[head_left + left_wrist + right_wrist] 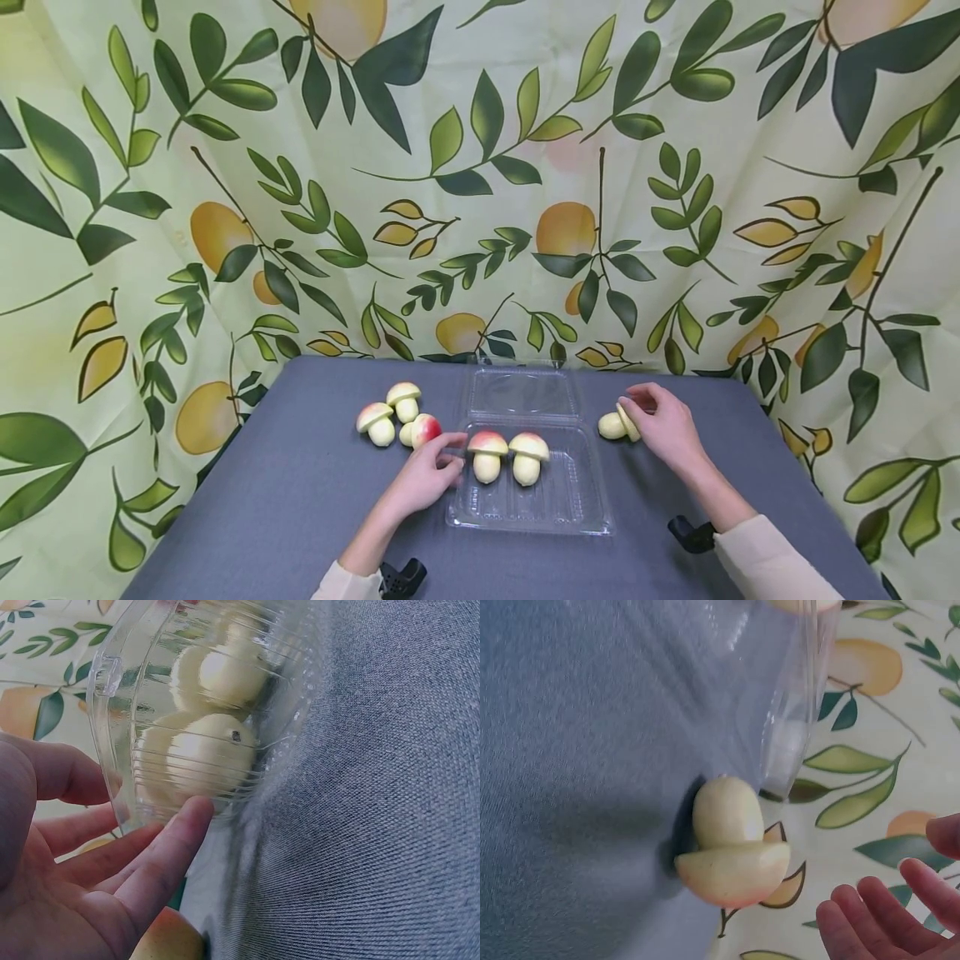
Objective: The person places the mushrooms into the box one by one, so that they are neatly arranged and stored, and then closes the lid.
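1. Right hand: released. The fingers are extended and loosely bent, grasping nothing; the right wrist view shows a gap between the fingertips and the lone mushroom.
2. Lone mushroom: on the table, right of the container. It lies on its side, stem to the left, cap to the right, facing the right hand; the fingers are just beside the cap.
3. Left hand: released, fingers mostly straight, at the left side of the clear container. Fingertips are at its left wall; whether all of them touch, I cannot tell.
4. Container: unlidded, with its clear lid laid back on the far side. The left mushroom and middle mushroom lie inside, side by side in the left half, pale stems toward the near side, caps toward the far side. The left one is the nearer to the left hand's fingers.
5. Mushroom group: three pieces on the table, left of the container. The red-capped piece is just beyond the left hand, its cap to the right.
6. Backdrop: cloth printed with leaves and orange fruit.
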Action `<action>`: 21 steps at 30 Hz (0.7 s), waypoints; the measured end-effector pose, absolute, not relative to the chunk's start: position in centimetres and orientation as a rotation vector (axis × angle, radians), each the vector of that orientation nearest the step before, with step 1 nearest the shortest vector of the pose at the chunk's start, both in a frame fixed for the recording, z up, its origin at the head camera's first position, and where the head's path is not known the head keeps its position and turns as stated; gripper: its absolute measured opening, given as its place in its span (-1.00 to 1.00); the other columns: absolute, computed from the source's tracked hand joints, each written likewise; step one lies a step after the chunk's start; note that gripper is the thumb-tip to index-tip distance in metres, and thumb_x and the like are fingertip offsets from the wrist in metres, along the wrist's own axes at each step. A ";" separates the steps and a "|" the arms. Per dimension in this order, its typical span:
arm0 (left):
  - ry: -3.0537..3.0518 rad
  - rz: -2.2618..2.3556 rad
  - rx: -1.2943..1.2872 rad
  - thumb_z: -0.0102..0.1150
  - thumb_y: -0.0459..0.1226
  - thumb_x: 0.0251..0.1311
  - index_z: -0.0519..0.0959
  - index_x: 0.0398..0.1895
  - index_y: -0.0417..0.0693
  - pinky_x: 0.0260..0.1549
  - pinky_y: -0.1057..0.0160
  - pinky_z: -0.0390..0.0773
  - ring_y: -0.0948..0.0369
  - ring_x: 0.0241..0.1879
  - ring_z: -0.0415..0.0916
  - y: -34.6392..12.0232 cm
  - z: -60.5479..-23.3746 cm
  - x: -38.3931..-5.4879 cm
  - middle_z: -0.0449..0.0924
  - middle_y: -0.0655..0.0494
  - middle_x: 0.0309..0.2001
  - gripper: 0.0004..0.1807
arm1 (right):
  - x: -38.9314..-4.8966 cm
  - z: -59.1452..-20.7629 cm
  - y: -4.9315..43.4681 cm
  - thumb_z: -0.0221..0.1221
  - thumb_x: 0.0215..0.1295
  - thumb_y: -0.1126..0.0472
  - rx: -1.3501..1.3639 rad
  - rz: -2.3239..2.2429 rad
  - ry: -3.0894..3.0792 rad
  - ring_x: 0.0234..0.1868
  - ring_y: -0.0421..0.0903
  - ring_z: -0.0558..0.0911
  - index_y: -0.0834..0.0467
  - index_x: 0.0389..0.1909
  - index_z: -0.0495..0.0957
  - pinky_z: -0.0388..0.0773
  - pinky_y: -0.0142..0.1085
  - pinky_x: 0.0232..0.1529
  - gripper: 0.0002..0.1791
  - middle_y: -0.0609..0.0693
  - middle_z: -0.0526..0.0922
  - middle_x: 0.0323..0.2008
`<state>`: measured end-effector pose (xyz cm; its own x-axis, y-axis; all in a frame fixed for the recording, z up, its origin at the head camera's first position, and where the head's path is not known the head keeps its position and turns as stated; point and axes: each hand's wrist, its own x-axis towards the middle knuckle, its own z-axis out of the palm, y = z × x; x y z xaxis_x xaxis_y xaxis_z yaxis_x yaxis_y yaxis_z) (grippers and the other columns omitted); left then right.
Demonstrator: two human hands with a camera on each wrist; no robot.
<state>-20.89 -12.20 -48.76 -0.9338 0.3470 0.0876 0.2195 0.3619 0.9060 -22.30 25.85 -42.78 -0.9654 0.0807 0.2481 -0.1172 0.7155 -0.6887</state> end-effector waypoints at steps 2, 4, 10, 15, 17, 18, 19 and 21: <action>2.493 1.628 0.522 0.11 -0.42 0.36 0.45 0.32 -0.31 -0.34 0.31 0.67 0.03 -0.30 0.70 -12.2 -48.7 -20.9 0.49 -0.28 0.22 -0.54 | -22.5 -42.9 26.2 0.15 0.50 0.04 0.008 1.090 -2.656 0.06 0.22 0.60 0.34 0.12 0.55 0.50 0.10 0.08 -0.55 0.29 0.64 0.01; 2.492 1.630 0.523 0.11 -0.42 0.36 0.44 0.32 -0.31 -0.34 0.31 0.67 0.02 -0.30 0.70 -12.2 -48.7 -20.9 0.49 -0.29 0.22 -0.54 | -22.6 -43.2 26.5 0.15 0.50 0.03 -0.010 1.086 -2.651 0.07 0.22 0.59 0.34 0.13 0.55 0.50 0.10 0.09 -0.55 0.30 0.64 0.03; 2.489 1.627 0.521 0.11 -0.42 0.37 0.43 0.33 -0.34 -0.33 0.31 0.66 0.04 -0.32 0.70 -12.3 -48.6 -20.8 0.49 -0.29 0.22 -0.53 | -22.9 -44.1 27.2 0.14 0.50 -0.01 -0.047 1.094 -2.658 0.10 0.26 0.57 0.36 0.15 0.52 0.47 0.14 0.12 -0.50 0.35 0.60 0.08; 2.486 1.630 0.520 0.12 -0.41 0.36 0.43 0.33 -0.33 -0.33 0.31 0.66 0.05 -0.32 0.70 -12.3 -48.7 -20.8 0.49 -0.29 0.22 -0.52 | -23.3 -45.0 27.5 0.15 0.49 -0.03 -0.093 1.108 -2.675 0.14 0.28 0.53 0.38 0.19 0.49 0.44 0.15 0.16 -0.45 0.38 0.56 0.12; 2.486 1.633 0.523 0.12 -0.41 0.36 0.43 0.33 -0.33 -0.33 0.31 0.66 0.06 -0.32 0.70 -12.3 -48.7 -20.8 0.49 -0.28 0.22 -0.52 | -23.5 -45.5 27.5 0.15 0.49 -0.04 -0.118 1.119 -2.686 0.16 0.28 0.51 0.38 0.21 0.47 0.43 0.15 0.18 -0.43 0.38 0.54 0.14; 2.485 1.634 0.525 0.13 -0.41 0.36 0.43 0.33 -0.33 -0.33 0.30 0.66 0.06 -0.32 0.70 -12.3 -48.8 -20.8 0.49 -0.28 0.22 -0.52 | -23.5 -45.7 27.5 0.16 0.48 -0.05 -0.132 1.126 -2.689 0.17 0.28 0.51 0.38 0.21 0.47 0.43 0.15 0.18 -0.42 0.39 0.54 0.15; 2.489 1.632 0.527 0.12 -0.41 0.36 0.43 0.33 -0.33 -0.33 0.31 0.66 0.07 -0.32 0.70 -12.3 -48.8 -20.8 0.49 -0.28 0.22 -0.52 | -23.6 -45.9 27.5 0.16 0.48 -0.04 -0.147 1.136 -2.693 0.17 0.28 0.50 0.38 0.22 0.46 0.42 0.15 0.18 -0.42 0.39 0.53 0.15; 2.494 1.629 0.533 0.12 -0.41 0.36 0.43 0.33 -0.33 -0.33 0.31 0.66 0.10 -0.33 0.69 -12.3 -48.8 -20.9 0.49 -0.28 0.22 -0.52 | -23.6 -46.3 27.5 0.17 0.47 -0.06 -0.170 1.149 -2.700 0.17 0.29 0.50 0.38 0.23 0.45 0.42 0.16 0.18 -0.39 0.40 0.52 0.15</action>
<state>-20.86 -12.32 -48.76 -0.9315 0.3512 0.0944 0.2275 0.3604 0.9046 -23.65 27.55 -46.32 -0.9730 0.1836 0.1397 0.0266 0.6909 -0.7224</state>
